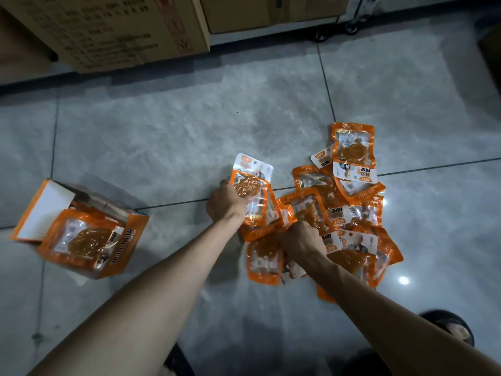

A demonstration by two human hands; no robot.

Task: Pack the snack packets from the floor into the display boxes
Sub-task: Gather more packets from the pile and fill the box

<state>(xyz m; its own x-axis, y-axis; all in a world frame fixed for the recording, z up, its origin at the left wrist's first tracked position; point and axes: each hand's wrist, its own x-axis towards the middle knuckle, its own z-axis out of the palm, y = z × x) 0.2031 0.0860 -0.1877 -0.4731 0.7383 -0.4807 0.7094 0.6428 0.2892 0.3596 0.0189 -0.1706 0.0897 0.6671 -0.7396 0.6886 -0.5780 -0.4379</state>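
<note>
L hand (226, 204) is gripping a "QDY" packet (252, 185), R hand (301, 240) pinching a 2nd packet (311, 210) in the pile (357, 213), box (132, 232) lying left.

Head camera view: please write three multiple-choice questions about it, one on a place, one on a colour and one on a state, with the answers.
1. Where is the display box relative to the pile of packets?
A. To its left, apart from it
B. To its right
C. On top of it

2. What is the main colour of the wrappers?
A. Blue
B. Orange
C. Green

3. What is the left hand doing?
A. Lying flat and open
B. Gripping a packet
C. Reaching into the carton

Answers: 1 A, bare floor lies between the display box and the pile of packets; 2 B, every wrapper shows orange borders; 3 B, its fingers are curled round a packet at the pile's left edge.
</note>
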